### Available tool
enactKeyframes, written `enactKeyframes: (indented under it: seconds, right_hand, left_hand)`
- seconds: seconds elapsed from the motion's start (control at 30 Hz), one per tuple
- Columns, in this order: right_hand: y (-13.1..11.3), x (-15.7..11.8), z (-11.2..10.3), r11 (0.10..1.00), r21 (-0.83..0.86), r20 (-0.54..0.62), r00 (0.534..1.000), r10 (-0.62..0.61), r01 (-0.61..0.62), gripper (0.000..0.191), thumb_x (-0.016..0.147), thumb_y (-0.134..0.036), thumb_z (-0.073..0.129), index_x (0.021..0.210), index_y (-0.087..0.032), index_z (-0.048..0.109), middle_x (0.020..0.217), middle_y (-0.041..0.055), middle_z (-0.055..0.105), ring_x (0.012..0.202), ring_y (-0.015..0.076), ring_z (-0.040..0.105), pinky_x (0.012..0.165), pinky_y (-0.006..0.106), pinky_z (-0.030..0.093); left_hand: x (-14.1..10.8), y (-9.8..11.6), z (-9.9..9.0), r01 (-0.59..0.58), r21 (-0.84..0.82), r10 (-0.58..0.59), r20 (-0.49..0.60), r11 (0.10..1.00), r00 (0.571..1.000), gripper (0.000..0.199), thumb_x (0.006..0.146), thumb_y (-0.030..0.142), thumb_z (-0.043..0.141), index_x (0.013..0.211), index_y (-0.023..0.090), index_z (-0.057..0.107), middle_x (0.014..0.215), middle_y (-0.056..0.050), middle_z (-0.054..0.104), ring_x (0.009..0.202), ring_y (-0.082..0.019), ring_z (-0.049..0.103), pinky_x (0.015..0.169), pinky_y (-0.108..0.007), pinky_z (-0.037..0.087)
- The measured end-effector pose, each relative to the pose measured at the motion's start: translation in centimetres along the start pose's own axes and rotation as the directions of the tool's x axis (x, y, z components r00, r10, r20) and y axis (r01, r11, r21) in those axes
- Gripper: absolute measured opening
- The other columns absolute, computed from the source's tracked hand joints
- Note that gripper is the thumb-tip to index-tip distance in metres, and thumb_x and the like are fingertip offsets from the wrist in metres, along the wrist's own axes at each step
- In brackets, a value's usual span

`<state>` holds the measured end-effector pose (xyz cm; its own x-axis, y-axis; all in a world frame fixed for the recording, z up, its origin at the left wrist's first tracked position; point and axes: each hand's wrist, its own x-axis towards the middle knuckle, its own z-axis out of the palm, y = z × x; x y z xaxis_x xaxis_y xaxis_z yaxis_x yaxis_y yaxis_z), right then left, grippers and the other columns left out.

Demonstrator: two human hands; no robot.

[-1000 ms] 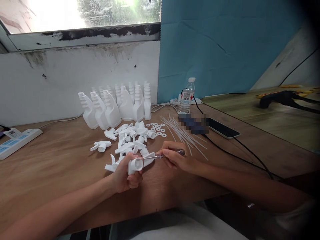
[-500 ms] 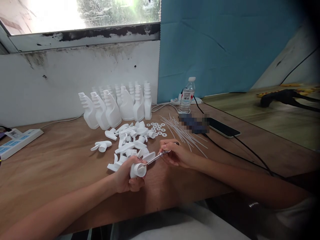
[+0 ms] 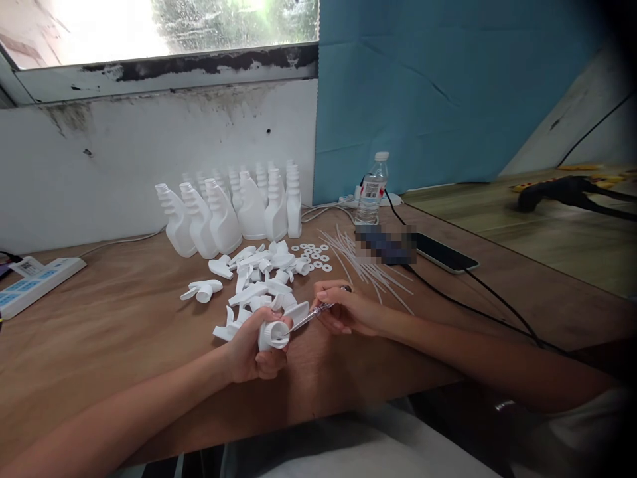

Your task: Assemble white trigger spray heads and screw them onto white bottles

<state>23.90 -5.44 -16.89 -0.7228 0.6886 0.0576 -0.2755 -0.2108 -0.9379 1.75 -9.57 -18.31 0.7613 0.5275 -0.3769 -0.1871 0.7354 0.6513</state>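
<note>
My left hand (image 3: pixel 253 345) is closed around a white trigger spray head (image 3: pixel 273 335), its round collar opening turned toward the right and toward me. In my right hand (image 3: pixel 343 309) is a screwdriver (image 3: pixel 312 315) with a clear handle, gripped between thumb and fingers. The screwdriver's thin shaft slants down to the left, its tip at the collar opening; how deep it reaches I cannot tell. Just beyond my left hand lies a pile of white spray heads (image 3: pixel 255 292). Flat white washers (image 3: pixel 318 257) lie past the pile, beside thin white tubes (image 3: pixel 365 265).
White spray bottles (image 3: pixel 226 219) stand against the wall at the back. A clear water bottle (image 3: pixel 371 192), a phone (image 3: pixel 445 253) and black cables (image 3: pixel 492 292) are to the right. A power strip (image 3: pixel 44 285) lies at the far left of the brown table (image 3: pixel 124 318).
The screwdriver tip has gone from the collar's rim into its opening, and my right hand has shifted slightly left. The collar opening now shows more of its inside.
</note>
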Motion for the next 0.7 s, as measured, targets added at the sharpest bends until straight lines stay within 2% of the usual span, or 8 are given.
enactKeyframes:
  seconds: [0.17,0.33,0.43,0.5,0.6,0.67,0.7]
  right_hand:
    - [-0.2,0.0,-0.2,0.995,0.031,0.084,0.992,0.090,-0.092,0.020,0.087,-0.030,0.055,0.073,-0.015,0.051,0.044,-0.0037,0.052,0.032,0.0066,0.036,0.032,0.015,0.028]
    - [0.0,0.3,-0.7,0.929,0.217,0.173,0.948,0.266,-0.300,0.019,0.088,-0.034,0.054,0.084,-0.015,0.056,0.046,-0.0068,0.046,0.034,0.0059,0.033,0.035,0.016,0.028]
    - [0.0,0.5,-0.9,0.889,0.334,0.201,0.945,0.257,-0.313,0.021,0.088,-0.032,0.053,0.077,-0.014,0.057,0.045,-0.0058,0.044,0.035,0.0055,0.030,0.036,0.017,0.025]
    - [-0.4,0.8,-1.3,0.880,0.404,0.143,0.968,0.207,-0.248,0.020,0.086,-0.030,0.053,0.073,-0.015,0.057,0.044,-0.0052,0.042,0.036,0.0063,0.029,0.036,0.018,0.024]
    - [-2.0,1.1,-2.5,0.908,0.413,-0.064,0.992,0.108,-0.073,0.017,0.081,-0.028,0.055,0.070,-0.016,0.057,0.042,-0.0052,0.036,0.038,0.0077,0.028,0.037,0.019,0.021]
    - [-3.7,1.0,-4.0,0.950,0.302,-0.239,0.971,-0.012,0.086,0.019,0.078,-0.029,0.055,0.064,-0.016,0.055,0.043,-0.0052,0.032,0.039,0.0075,0.026,0.038,0.020,0.021]
    - [-4.6,0.9,-4.9,0.965,0.204,-0.324,0.941,-0.095,0.167,0.021,0.077,-0.030,0.054,0.062,-0.016,0.053,0.044,-0.0052,0.031,0.040,0.0075,0.025,0.038,0.021,0.021]
  left_hand:
    - [0.0,0.0,0.1,0.005,-0.008,-0.005,-0.015,1.000,1.000,0.029,0.077,0.045,0.047,0.065,0.019,0.052,0.032,0.004,0.031,0.029,-0.009,0.018,0.031,-0.016,0.019]
    - [0.0,0.1,0.3,0.009,-0.028,-0.010,-0.053,1.000,0.999,0.032,0.078,0.047,0.047,0.065,0.018,0.052,0.032,0.004,0.032,0.030,-0.008,0.018,0.031,-0.015,0.016]
    - [0.0,0.2,0.6,-0.001,-0.014,0.000,-0.071,1.000,0.997,0.035,0.078,0.049,0.046,0.066,0.017,0.053,0.034,0.004,0.033,0.033,-0.008,0.019,0.032,-0.015,0.016]
    - [0.0,0.2,1.0,-0.006,-0.006,0.005,-0.067,1.000,0.998,0.035,0.078,0.049,0.045,0.066,0.016,0.051,0.035,0.003,0.034,0.035,-0.008,0.020,0.032,-0.015,0.015]
    - [-0.1,0.1,1.4,-0.028,0.028,0.029,-0.033,0.999,0.999,0.034,0.082,0.049,0.044,0.070,0.017,0.047,0.041,0.002,0.040,0.037,-0.008,0.021,0.033,-0.016,0.014]
    - [-0.2,-0.2,1.6,-0.066,0.075,0.066,0.004,0.995,0.998,0.032,0.084,0.048,0.044,0.074,0.018,0.044,0.045,0.001,0.044,0.039,-0.007,0.022,0.035,-0.016,0.014]
    - [-0.2,-0.4,1.6,-0.093,0.105,0.090,0.028,0.990,0.996,0.031,0.085,0.048,0.045,0.076,0.018,0.043,0.047,0.001,0.047,0.039,-0.007,0.023,0.036,-0.015,0.015]
